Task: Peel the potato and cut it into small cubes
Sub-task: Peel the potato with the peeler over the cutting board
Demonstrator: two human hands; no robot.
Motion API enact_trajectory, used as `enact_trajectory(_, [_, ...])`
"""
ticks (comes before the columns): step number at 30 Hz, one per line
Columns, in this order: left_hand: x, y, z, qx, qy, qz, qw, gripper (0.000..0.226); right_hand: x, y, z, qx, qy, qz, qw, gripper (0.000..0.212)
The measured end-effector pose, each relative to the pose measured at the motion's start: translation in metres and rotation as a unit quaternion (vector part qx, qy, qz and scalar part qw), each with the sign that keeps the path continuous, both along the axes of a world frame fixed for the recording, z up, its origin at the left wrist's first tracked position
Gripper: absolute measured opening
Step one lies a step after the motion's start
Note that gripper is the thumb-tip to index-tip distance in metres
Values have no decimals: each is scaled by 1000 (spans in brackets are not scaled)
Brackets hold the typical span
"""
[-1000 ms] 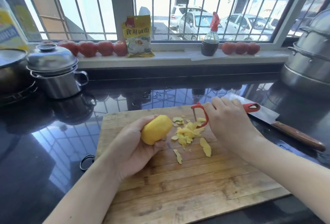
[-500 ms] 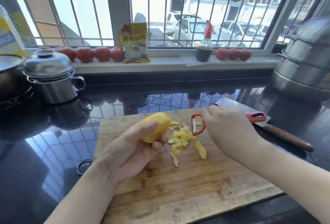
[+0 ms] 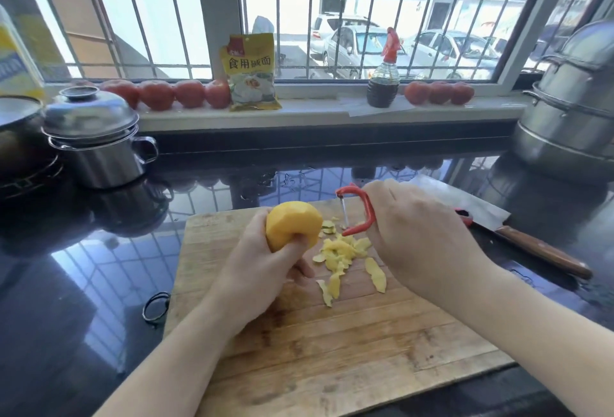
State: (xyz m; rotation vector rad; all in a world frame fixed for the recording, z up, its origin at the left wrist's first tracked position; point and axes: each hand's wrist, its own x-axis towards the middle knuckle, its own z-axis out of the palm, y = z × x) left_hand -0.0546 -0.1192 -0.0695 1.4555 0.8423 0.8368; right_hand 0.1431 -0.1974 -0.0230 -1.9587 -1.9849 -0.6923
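A yellow peeled potato [image 3: 292, 224] is held above the wooden cutting board [image 3: 332, 350], gripped from below by my left hand [image 3: 262, 270]. My right hand [image 3: 415, 234] holds a red peeler [image 3: 357, 210] just right of the potato, its blade facing the potato and apart from it. A heap of yellow peelings [image 3: 345, 257] lies on the board between my hands. A cleaver with a wooden handle [image 3: 545, 253] lies on the counter to the right of the board, its blade partly hidden behind my right hand.
A lidded steel pot [image 3: 96, 144] stands at the back left and a large steel steamer [image 3: 571, 101] at the back right. Tomatoes [image 3: 166, 94], a yellow packet [image 3: 252, 74] and a dark bottle [image 3: 383, 81] line the window sill. A black ring [image 3: 156, 307] lies left of the board.
My left hand has lifted and turned the potato more upright. My right hand has raised the peeler from the peelings to beside the potato's top.
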Motion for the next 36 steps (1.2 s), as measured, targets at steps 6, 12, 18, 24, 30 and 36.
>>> enact_trajectory(6, [-4,3,-6,224,117,60,966,26,-10,-6,6,-124,26,79,989,54])
enact_trajectory(12, [-5,5,-9,227,149,85,959,29,5,6,-4,-38,186,149,970,13])
enact_trajectory(18, [-10,8,-2,205,190,129,952,24,16,46,-40,-31,282,148,947,32])
enact_trajectory(24, [-5,7,-5,252,226,165,926,30,11,34,-56,5,218,177,960,20])
enact_trajectory(30, [-3,3,-2,305,261,166,901,27,2,30,-52,37,148,166,974,37])
enact_trajectory(36, [-3,-3,2,341,271,189,880,27,-7,25,-45,51,118,153,980,33])
